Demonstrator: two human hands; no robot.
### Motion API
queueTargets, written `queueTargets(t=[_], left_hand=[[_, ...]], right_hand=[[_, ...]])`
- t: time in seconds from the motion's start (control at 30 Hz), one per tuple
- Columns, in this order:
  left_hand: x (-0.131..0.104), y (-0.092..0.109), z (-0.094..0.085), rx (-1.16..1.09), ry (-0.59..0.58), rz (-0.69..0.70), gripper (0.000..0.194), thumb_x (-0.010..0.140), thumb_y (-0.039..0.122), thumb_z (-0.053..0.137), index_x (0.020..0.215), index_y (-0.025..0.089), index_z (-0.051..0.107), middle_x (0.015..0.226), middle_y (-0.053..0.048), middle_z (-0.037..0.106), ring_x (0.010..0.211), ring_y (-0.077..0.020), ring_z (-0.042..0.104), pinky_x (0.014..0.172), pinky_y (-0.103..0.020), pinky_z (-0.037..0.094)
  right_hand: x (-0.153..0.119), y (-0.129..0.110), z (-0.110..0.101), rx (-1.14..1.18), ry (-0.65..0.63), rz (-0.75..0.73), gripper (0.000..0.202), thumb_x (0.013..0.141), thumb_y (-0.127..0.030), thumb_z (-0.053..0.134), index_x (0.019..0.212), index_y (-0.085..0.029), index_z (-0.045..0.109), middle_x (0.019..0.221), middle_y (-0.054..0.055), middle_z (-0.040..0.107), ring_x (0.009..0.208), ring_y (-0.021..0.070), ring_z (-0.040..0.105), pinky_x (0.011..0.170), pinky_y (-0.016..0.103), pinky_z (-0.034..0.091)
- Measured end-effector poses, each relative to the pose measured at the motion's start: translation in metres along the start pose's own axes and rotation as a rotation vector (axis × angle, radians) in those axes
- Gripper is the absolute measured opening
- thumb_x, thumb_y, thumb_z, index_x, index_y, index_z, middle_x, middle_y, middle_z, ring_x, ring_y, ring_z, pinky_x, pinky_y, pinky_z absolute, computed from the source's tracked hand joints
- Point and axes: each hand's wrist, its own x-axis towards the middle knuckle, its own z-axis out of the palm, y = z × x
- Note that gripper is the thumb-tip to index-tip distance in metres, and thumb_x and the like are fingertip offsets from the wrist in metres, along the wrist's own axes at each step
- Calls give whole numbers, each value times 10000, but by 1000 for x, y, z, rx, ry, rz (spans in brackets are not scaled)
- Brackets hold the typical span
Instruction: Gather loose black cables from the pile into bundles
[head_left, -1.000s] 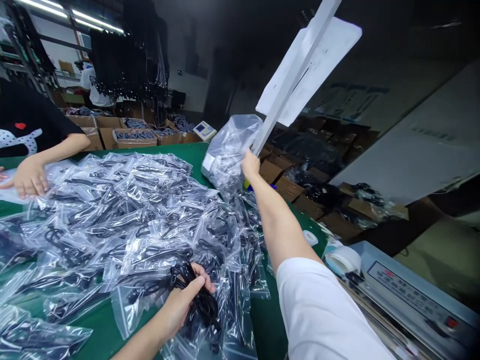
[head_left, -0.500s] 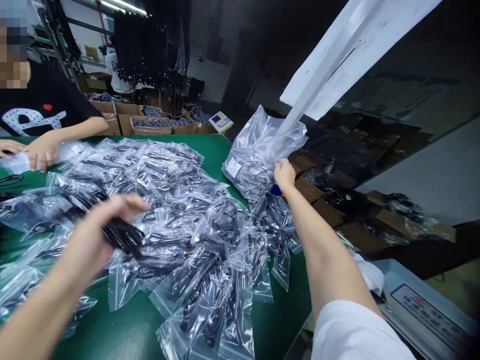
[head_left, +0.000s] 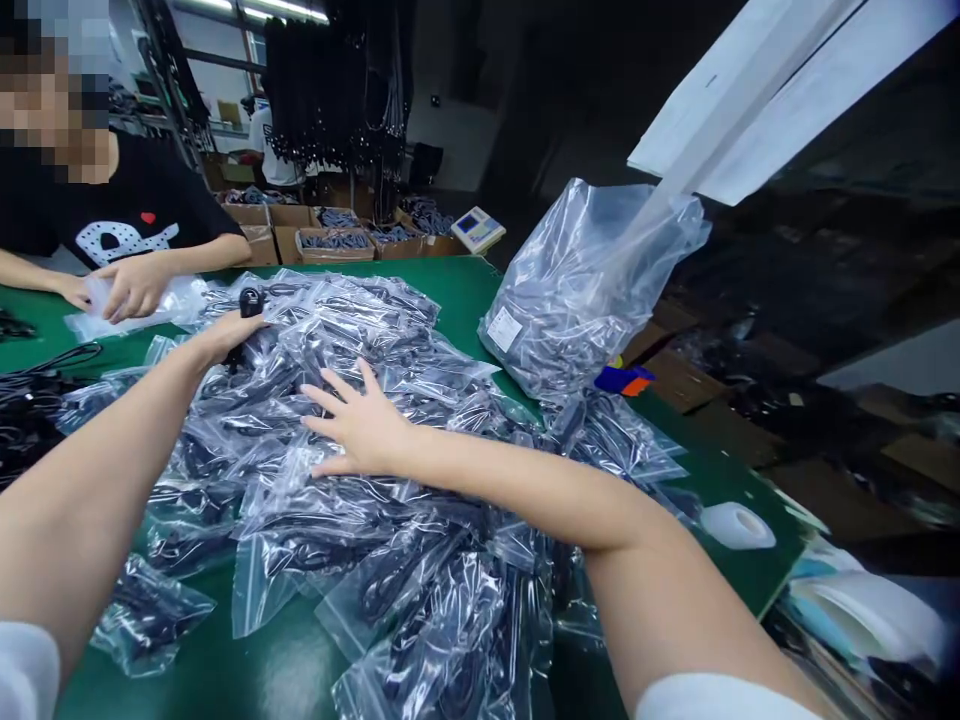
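A broad heap of clear zip bags [head_left: 300, 520] with black coiled cables inside covers the table. At the heap's far left side, my left hand [head_left: 223, 332] is closed around a bundled black cable [head_left: 251, 303]; its rounded end sticks up past my thumb, and the rest is mostly hidden. My right hand [head_left: 360, 425] lies on the middle of the heap, palm down with fingers spread, holding nothing. Beyond it to the right stands a large clear plastic sack [head_left: 577, 290] with a white label, filled with similar bags.
Across the green table [head_left: 247, 650], a person in a black shirt [head_left: 142, 190] handles a clear bag. Loose black cables [head_left: 30, 410] lie at left. A white roll [head_left: 739, 525] and a blue-orange object [head_left: 624, 380] are at right. Cardboard boxes [head_left: 337, 250] stand behind.
My right hand has left the large sack and moved left onto the heap, fingers now spread. My left hand has moved farther away across the heap with the black cable.
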Motion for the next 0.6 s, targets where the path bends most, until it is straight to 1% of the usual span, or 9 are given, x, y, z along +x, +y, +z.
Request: queueTargets(t=[0.03, 0.1, 0.17, 0.2, 0.23, 0.33, 0.43, 0.53, 0.6], left_hand=[[3, 7, 6, 30, -29, -50, 406, 977, 462, 529, 1178, 122, 626, 1174, -115, 663, 1123, -290, 646, 946, -526, 535], [5, 24, 21, 68, -90, -79, 356, 970, 410, 570, 1192, 138, 624, 1185, -102, 655, 1071, -235, 650, 925, -461, 554], [3, 46, 40, 73, -151, -48, 357, 953, 401, 603, 1195, 140, 622, 1188, -102, 656, 1052, -230, 651, 907, -450, 561], [2, 58, 50, 69, -171, -20, 381, 945, 427, 606, 1172, 122, 638, 1175, -72, 661, 1069, -268, 643, 912, -441, 559], [1, 69, 60, 69, -189, -5, 385, 936, 430, 617, 1157, 117, 647, 1167, -56, 664, 1069, -287, 641, 913, -438, 559], [-2, 99, 92, 68, -228, 37, 341, 945, 385, 617, 1176, 135, 635, 1194, -88, 654, 1073, -248, 645, 924, -454, 554], [-7, 119, 117, 42, -278, 77, 336, 943, 391, 617, 1158, 135, 645, 1199, -84, 654, 1096, -259, 637, 943, -462, 544], [-19, 129, 126, -13, -284, 71, 348, 945, 386, 615, 1191, 140, 631, 1229, -96, 642, 1110, -257, 632, 948, -470, 543], [-32, 131, 119, -68, -246, 41, 353, 949, 382, 611, 1209, 143, 622, 1244, -101, 635, 1113, -253, 630, 949, -472, 542]], right_hand=[[9, 3, 7, 33, -89, 60, 633, 913, -625, 560, 1402, -224, 539, 1605, 141, 376, 1493, 423, 237, 1119, 798, 113], [9, 14, 13, 86, -155, 170, 576, 937, -527, 573, 1433, -240, 513, 1599, 118, 393, 1472, 411, 288, 1104, 780, 215], [-7, 25, 12, 116, -133, 268, 514, 942, -449, 573, 1420, -265, 527, 1593, 84, 409, 1436, 387, 354, 1099, 717, 308], [-18, 30, 10, 118, -116, 313, 485, 938, -424, 573, 1399, -273, 547, 1578, 75, 429, 1412, 378, 387, 1094, 687, 337], [-30, 35, 8, 113, -108, 346, 468, 934, -401, 574, 1383, -271, 563, 1560, 79, 450, 1386, 376, 416, 1085, 669, 357], [-58, 44, 2, 87, -107, 421, 440, 922, -344, 574, 1347, -235, 599, 1496, 116, 507, 1314, 384, 481, 1052, 630, 402], [-73, 51, 1, 73, -120, 482, 413, 918, -316, 565, 1317, -226, 622, 1447, 118, 546, 1285, 367, 513, 1043, 582, 431], [-80, 58, 2, 59, -124, 505, 386, 923, -299, 534, 1288, -228, 639, 1420, 116, 570, 1256, 354, 547, 1020, 562, 462], [-88, 63, 4, 51, -114, 473, 376, 920, -284, 514, 1262, -215, 654, 1393, 124, 597, 1224, 348, 587, 1000, 551, 489]])
